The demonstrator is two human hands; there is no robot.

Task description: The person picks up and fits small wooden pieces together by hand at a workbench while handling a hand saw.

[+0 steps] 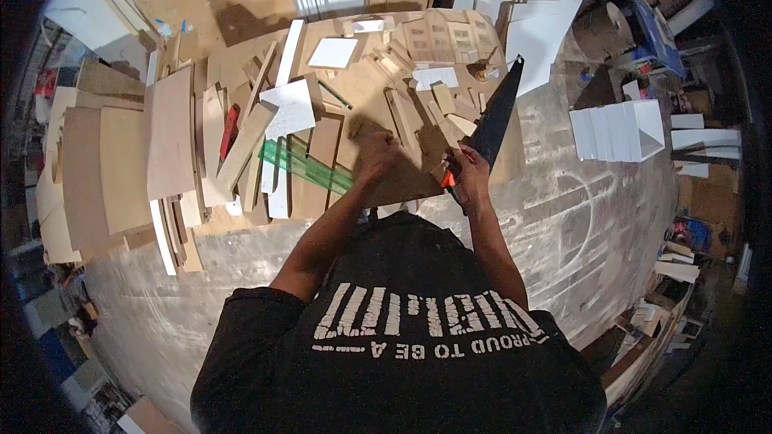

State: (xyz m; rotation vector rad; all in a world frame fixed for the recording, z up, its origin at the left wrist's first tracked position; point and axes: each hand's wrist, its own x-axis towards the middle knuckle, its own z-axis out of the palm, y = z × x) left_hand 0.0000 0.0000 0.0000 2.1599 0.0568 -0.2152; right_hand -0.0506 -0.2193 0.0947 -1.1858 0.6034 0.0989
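Note:
My right hand (470,172) is closed around the orange and black handle of a handsaw (500,108). The saw's dark blade points away from me, tilted up to the right past the edge of the worktable (366,124). My left hand (378,154) rests over the table near the wooden strips (402,116), its fingers curled in. Whether anything lies in those fingers is hidden. Left of that hand lies a green see-through strip (305,167), across some boards. Beyond it are a paper with writing (289,108) and a dark pencil-like stick (334,94).
Stacked boards (170,133) cover the table's left side, with a red tool (229,130) among them. A panel with window-like cutouts (450,36) lies at the far side. White sheets (531,40) lean behind. A white box-like piece (618,130) sits on the floor to the right.

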